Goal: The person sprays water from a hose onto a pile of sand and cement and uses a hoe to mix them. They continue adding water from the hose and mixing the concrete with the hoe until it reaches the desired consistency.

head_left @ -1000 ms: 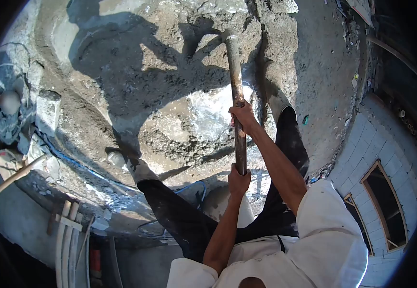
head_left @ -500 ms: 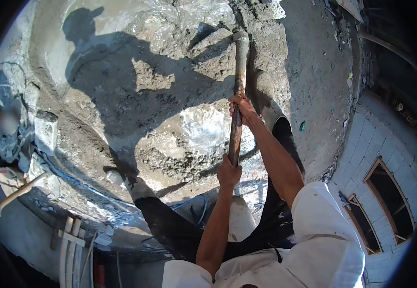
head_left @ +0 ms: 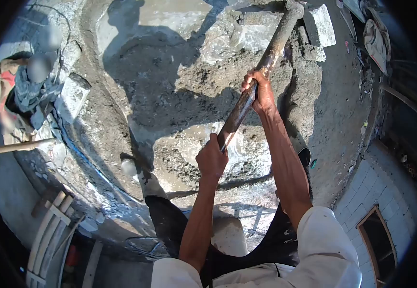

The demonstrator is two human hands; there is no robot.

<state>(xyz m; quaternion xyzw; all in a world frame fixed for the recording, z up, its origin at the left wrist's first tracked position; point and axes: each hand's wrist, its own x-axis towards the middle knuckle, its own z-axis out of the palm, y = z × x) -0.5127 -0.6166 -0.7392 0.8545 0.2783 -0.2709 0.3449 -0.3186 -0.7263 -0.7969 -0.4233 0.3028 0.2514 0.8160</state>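
Note:
Both my hands are wrapped round the long, mortar-stained handle of a hoe [head_left: 281,38]. My left hand [head_left: 211,157] grips it near its lower end, in front of my body. Farther up the handle, my right hand [head_left: 260,90] is closed on it. The handle slants away to the upper right, where its far end is caked in grey; the blade is hard to make out there. Beneath it lies a rough patch of wet grey mortar [head_left: 199,79], partly in my shadow. My booted feet stand on either side of the mortar.
Pale blocks lie at left [head_left: 74,96] and upper right [head_left: 320,26]. Another wooden handle [head_left: 21,147] juts out at left, near a sack and dark cloth. A blue hose [head_left: 81,154] crosses the ground. Slatted wood [head_left: 50,235] is lower left, a block wall [head_left: 386,165] lower right.
The hoe's far end has swung toward the upper right, and its handle slants more. Both hands have moved up in view, the left one also leftward. The camera view has shifted too.

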